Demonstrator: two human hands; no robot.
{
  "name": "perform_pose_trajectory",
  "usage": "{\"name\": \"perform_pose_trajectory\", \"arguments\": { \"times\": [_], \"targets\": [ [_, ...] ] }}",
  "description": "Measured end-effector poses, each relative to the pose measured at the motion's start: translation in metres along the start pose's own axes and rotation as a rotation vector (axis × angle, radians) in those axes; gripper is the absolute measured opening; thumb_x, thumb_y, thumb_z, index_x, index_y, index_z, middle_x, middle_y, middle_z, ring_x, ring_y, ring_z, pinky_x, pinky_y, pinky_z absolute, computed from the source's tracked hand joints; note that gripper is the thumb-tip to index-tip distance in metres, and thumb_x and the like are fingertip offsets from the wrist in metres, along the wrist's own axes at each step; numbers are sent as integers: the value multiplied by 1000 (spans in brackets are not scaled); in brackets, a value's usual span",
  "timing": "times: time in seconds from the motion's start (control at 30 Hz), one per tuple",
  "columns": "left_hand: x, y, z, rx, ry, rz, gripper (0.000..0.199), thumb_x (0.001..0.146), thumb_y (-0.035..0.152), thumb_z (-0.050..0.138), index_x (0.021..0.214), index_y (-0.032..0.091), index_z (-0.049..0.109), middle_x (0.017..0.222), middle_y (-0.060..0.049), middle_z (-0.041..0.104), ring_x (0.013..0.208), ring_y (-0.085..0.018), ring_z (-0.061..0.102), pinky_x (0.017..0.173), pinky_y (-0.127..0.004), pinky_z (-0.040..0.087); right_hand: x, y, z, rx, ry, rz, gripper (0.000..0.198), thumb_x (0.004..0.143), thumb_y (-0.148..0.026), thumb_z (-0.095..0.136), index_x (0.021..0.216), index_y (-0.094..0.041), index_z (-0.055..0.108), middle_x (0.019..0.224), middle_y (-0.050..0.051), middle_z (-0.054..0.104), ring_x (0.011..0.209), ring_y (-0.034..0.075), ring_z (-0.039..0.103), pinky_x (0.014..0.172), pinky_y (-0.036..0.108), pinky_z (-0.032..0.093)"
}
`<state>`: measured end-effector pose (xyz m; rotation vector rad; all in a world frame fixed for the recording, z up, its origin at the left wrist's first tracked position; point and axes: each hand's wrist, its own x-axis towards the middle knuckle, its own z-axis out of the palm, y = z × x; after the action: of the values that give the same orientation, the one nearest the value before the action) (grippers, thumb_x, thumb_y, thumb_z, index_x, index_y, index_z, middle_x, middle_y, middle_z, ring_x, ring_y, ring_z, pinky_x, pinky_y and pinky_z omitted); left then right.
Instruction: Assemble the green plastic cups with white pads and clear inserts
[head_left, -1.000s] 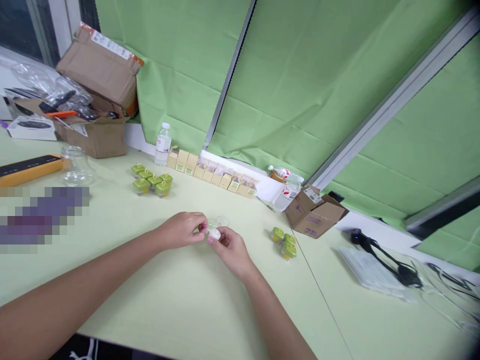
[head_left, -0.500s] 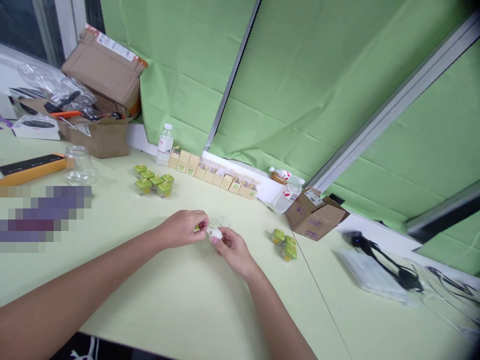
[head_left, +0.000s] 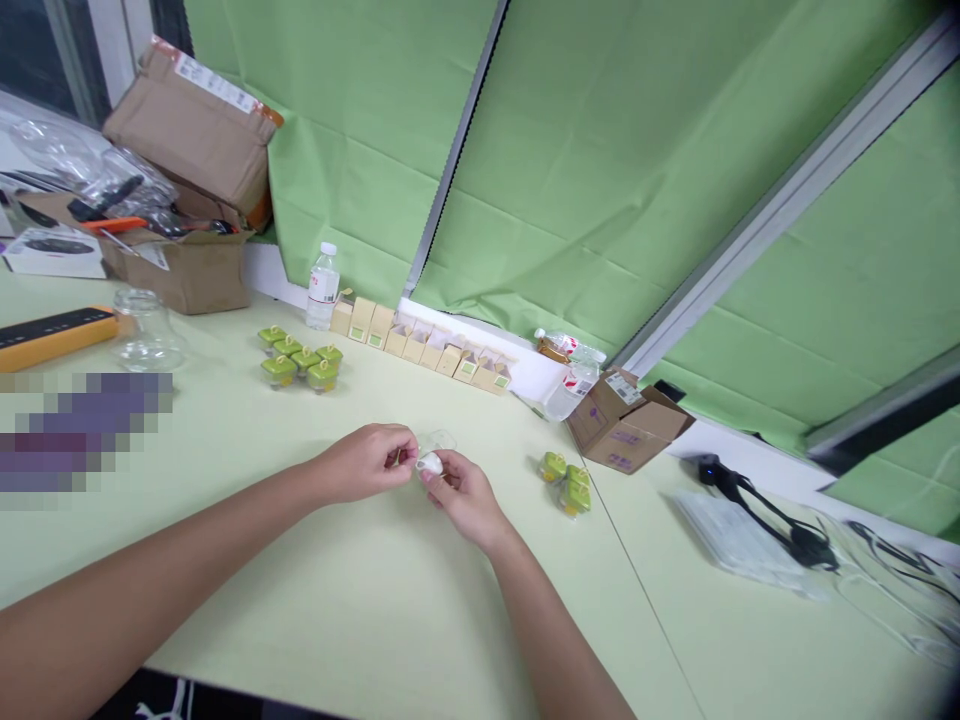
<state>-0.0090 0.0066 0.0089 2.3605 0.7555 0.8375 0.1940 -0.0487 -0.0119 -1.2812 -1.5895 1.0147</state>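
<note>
My right hand (head_left: 466, 495) is closed, thumb and fingers pinching a small white rounded object (head_left: 430, 463). Close against it on the left is my left hand (head_left: 375, 462), fingertips pressed together; whatever they hold is too small to make out. Just beyond the fingers lies a clear plastic piece (head_left: 442, 439), partly covered by the right hand. Several small clear containers with green lids (head_left: 305, 358) stand in a cluster to the far left of the hands. A smaller cluster of green-lidded containers (head_left: 576, 487) sits to the right.
Small cream boxes (head_left: 433, 350) line the back edge beside a water bottle (head_left: 323, 288). More bottles (head_left: 568, 388) and an open carton (head_left: 628, 425) stand back right. At left are a glass jar (head_left: 148, 335), a power strip (head_left: 56, 338) and a filled cardboard box (head_left: 202, 272).
The view has shifted slightly. Both hands stay close together around the white object, and the green bit seen at my left fingertips is now hardly visible.
</note>
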Motion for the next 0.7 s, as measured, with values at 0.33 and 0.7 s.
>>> {"name": "perform_pose_trajectory", "arguments": {
  "times": [0.33,0.7],
  "targets": [
    [-2,6,9,109,22,96,8,85,19,51,82,20,59,75,2,60,66,-13,53,62,-24,38,-1,-3,8,-109,145,37,20,84,-36,59,94,-20,67,79,1,64,64,13,57,55,23,46],
    [-4,11,15,206,72,171,10,87,18,49,80,20,56,73,2,59,62,-12,51,60,-25,37,0,0,12,-63,211,31,22,82,-34,56,93,-19,69,78,2,67,61,13,57,50,22,45]
  ]
}}
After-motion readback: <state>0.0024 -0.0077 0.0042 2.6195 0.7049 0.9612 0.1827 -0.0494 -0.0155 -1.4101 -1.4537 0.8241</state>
